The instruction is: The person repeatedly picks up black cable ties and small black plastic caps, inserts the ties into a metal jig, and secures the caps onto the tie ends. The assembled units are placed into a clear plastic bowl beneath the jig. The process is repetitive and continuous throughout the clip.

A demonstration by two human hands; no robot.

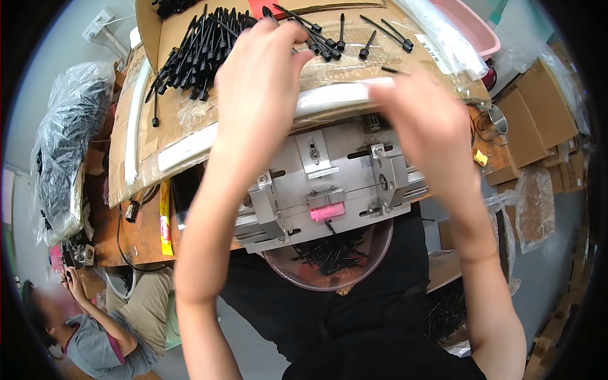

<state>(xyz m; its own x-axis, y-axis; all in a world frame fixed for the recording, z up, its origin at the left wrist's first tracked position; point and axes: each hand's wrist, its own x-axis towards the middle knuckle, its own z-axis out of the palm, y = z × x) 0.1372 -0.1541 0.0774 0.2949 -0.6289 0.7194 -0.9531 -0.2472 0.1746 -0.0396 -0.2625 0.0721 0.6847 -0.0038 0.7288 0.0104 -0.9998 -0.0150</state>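
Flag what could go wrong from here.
Loose black stems lie piled and scattered on the cardboard around the left hand; a brush could scatter them further.

The translucent bowl of black pieces sits by the person's legs, below the metal fixture; a leg shift might spill it.

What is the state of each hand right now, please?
Left hand: at the black knob-ended rods; whether it grips one cannot be told.
Right hand: blurred, fingers curled; whether holding anything cannot be told.

One co-worker (pixel 101 342), one metal fixture (pixel 347 176), perhaps several dozen black rods (pixel 206 50)
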